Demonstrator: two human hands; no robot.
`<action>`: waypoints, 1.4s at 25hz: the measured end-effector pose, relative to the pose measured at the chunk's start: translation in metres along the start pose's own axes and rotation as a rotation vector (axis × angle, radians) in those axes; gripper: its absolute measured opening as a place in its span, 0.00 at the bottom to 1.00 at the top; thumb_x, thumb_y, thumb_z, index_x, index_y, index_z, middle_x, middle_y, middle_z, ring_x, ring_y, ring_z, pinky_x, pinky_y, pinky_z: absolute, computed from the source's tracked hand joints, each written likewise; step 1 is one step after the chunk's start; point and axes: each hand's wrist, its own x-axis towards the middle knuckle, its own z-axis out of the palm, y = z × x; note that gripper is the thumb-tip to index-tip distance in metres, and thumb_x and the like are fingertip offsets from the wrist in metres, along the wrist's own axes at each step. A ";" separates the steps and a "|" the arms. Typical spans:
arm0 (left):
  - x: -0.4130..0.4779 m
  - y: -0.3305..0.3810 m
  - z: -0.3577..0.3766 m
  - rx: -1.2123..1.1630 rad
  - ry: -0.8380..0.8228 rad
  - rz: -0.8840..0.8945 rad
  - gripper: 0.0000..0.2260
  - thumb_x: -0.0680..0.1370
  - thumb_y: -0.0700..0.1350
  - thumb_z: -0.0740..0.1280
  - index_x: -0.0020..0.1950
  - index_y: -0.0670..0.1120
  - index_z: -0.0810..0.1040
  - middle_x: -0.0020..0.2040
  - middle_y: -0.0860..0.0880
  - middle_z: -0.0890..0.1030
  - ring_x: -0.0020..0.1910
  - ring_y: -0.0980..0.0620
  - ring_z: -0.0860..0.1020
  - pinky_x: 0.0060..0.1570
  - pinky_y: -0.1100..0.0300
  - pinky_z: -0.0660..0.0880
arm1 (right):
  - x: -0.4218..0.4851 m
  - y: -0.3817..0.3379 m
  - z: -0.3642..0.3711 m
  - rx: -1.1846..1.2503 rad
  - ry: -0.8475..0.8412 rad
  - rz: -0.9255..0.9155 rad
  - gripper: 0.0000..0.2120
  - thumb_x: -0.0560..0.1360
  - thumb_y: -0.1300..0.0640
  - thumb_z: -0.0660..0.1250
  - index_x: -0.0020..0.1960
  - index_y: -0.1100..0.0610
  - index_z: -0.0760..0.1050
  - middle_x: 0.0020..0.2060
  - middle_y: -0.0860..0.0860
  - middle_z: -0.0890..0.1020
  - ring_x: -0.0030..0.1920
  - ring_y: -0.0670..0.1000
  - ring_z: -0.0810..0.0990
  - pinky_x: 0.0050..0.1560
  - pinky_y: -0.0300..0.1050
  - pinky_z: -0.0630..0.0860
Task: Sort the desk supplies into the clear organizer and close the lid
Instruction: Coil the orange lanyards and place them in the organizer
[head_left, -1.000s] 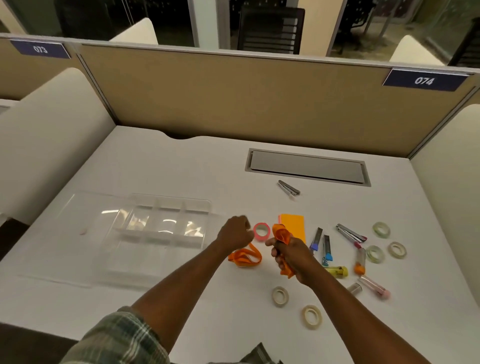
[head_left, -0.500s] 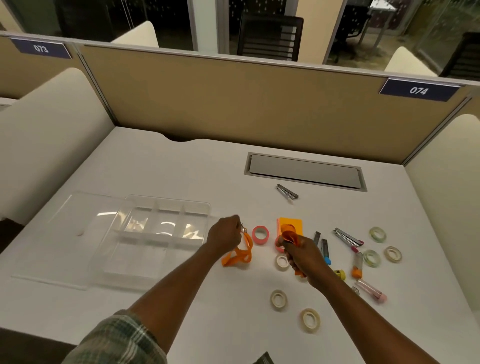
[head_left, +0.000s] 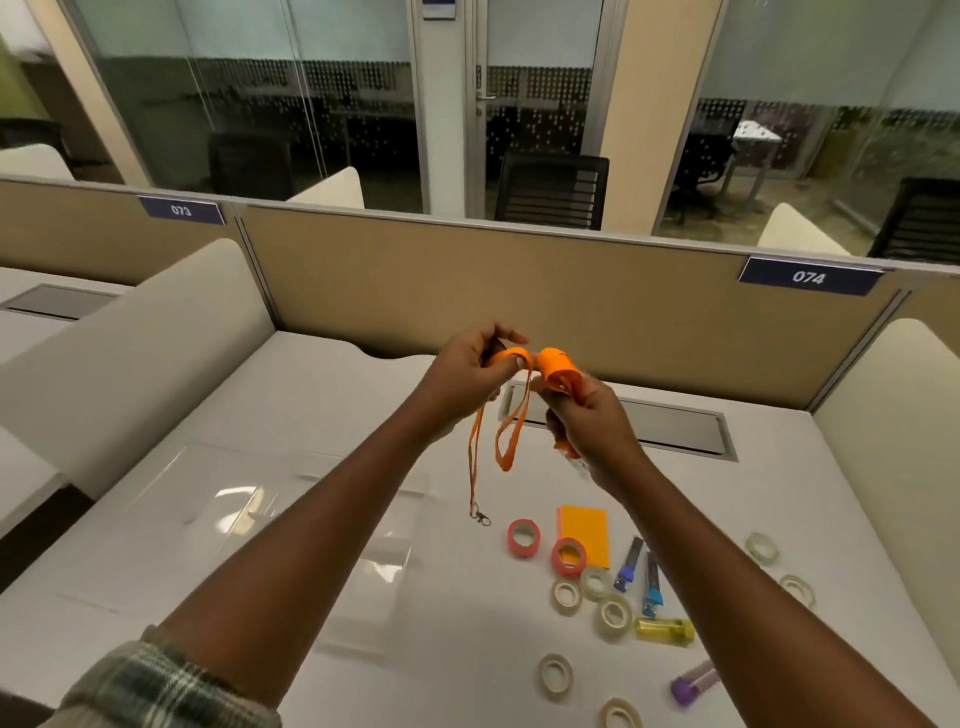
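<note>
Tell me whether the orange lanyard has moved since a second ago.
Yes. The orange lanyard lay on the desk beside the pink tape roll; now both hands hold it up, only its clip dangling near the surface.

Both arms reach forward, bare from rolled plaid sleeves, with the hands raised close together above the table's far edge. The left hand (head_left: 470, 371) is closed, thumb and fingers pinching an orange lanyard (head_left: 511, 415) that hangs between the two hands. The right hand (head_left: 592, 421) is curled shut around the lanyard's wound part, knuckles toward the camera.
</note>
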 end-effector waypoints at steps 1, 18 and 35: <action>0.001 0.012 -0.001 -0.008 0.004 0.011 0.08 0.79 0.42 0.67 0.57 0.48 0.77 0.40 0.48 0.76 0.35 0.57 0.74 0.33 0.64 0.74 | 0.002 -0.013 -0.002 0.020 -0.018 -0.039 0.06 0.79 0.51 0.67 0.43 0.47 0.79 0.28 0.48 0.76 0.29 0.45 0.73 0.30 0.39 0.72; -0.008 0.110 0.009 0.280 -0.100 -0.006 0.17 0.75 0.32 0.66 0.58 0.50 0.75 0.39 0.46 0.75 0.37 0.53 0.73 0.36 0.64 0.74 | -0.013 -0.001 -0.007 -0.096 -0.154 -0.160 0.11 0.79 0.58 0.63 0.55 0.47 0.81 0.35 0.36 0.81 0.33 0.38 0.75 0.39 0.41 0.69; -0.034 0.048 -0.016 -0.029 0.359 -0.113 0.11 0.76 0.33 0.63 0.52 0.46 0.80 0.43 0.47 0.79 0.42 0.51 0.78 0.46 0.52 0.81 | -0.019 0.051 0.025 0.416 -0.068 0.153 0.13 0.82 0.49 0.61 0.48 0.49 0.84 0.52 0.52 0.86 0.51 0.54 0.84 0.51 0.51 0.80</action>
